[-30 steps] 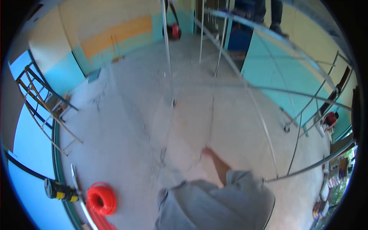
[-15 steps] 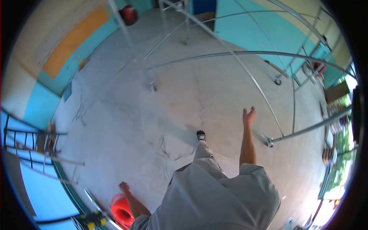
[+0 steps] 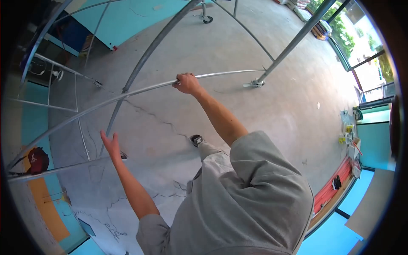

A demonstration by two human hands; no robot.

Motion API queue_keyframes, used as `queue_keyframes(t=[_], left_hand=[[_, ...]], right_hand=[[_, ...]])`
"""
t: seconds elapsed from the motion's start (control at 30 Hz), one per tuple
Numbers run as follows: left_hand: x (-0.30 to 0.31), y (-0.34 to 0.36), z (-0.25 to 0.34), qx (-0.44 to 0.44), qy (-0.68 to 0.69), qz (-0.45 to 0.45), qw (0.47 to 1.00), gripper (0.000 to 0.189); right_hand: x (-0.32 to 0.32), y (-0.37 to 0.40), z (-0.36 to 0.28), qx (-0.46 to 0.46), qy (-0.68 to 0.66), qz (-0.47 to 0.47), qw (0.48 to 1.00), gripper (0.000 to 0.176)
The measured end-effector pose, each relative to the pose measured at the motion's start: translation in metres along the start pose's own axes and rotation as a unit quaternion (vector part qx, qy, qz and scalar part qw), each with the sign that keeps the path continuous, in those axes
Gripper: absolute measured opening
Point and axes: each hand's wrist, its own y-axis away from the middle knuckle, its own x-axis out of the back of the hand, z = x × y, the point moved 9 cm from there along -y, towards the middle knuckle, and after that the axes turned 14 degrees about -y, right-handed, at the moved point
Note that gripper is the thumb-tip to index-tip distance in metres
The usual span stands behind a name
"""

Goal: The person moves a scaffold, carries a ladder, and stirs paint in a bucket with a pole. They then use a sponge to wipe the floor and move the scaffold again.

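Observation:
A rolling scaffold of grey metal tubes stands in front of me. My right hand [image 3: 186, 83] is wrapped round a thin scaffold brace [image 3: 231, 73], which runs from the lower left towards the foot of a thick upright pole [image 3: 293, 41]. A caster [image 3: 255, 83] sits under that pole. My left hand [image 3: 111, 145], fingers spread and holding nothing, is near a slanting grey tube [image 3: 115, 111] and above the lower tube [image 3: 68, 167].
Another caster [image 3: 207, 19] stands at the far side. Cracks cross the concrete floor [image 3: 272, 114]. Long red lengths [image 3: 329, 191] lie along the right wall, with yellow containers [image 3: 346, 135] beyond. A dark red bag-like thing [image 3: 37, 160] is by the tubes at the left.
My view has turned right and I am closer to the scaffold. My right hand, open before, has closed on the brace. My left hand has come forward and up, away from the red ring-shaped thing.

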Motion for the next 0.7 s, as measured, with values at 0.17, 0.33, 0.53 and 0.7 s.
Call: queue_keyframes(t=[0.17,0.33,0.53,0.7], left_hand=[[-0.063,-0.031,0.064,-0.066,-0.077,-0.095,0.99,0.075],[-0.056,-0.011,0.077,-0.06,-0.053,0.082,0.993,0.065],[-0.005,0.082,0.251,-0.132,0.065,0.226,0.963,0.046],[0.008,0.064,0.481,-0.331,0.094,0.249,0.905,0.039]], right_hand=[[-0.001,0.025,-0.004,-0.015,0.004,-0.037,0.999,0.035],[0.069,0.093,-0.026,0.012,0.005,0.119,0.993,0.074],[0.298,0.185,0.155,-0.091,0.044,0.371,0.923,0.087],[0.601,0.116,0.106,0.154,0.167,0.568,0.792,0.073]])
